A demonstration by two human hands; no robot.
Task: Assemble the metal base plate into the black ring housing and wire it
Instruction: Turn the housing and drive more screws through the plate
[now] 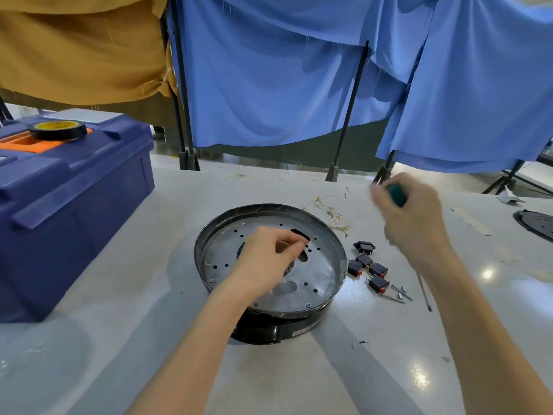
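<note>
A black ring housing (263, 327) sits on the white counter (119, 339), in the middle and near the person. The metal base plate (317, 265) lies flat inside it. The plate is gray and shiny, with many small holes and some bigger ones.

The two hands are apart. The left hand (266, 259) is over the middle of the plate. Its fingers are bent and the tips come close to the thumb. I cannot tell if it holds something small. The right hand (416, 217) is up in the air, to the right of the housing and a bit farther away. It looks blurry. It is wrapped around a screwdriver (396, 196) with a green handle, and the thin metal part sticks out below the wrist.

On the counter just right of the housing lie some little black switches (371, 268) with red bits. A few screws (399, 293) lie next to them, nearer to the person. Thin, pale wires (329, 214) lie in a tangle on the far side of the switches.

A big blue toolbox (74, 205) stands on the left. A roll of black tape (58, 130) rests on its lid. A flat black round part (535, 224) peeks in at the right edge. Behind the counter hang a blue cloth (284, 85) and a brown-yellow cloth (80, 55).
</note>
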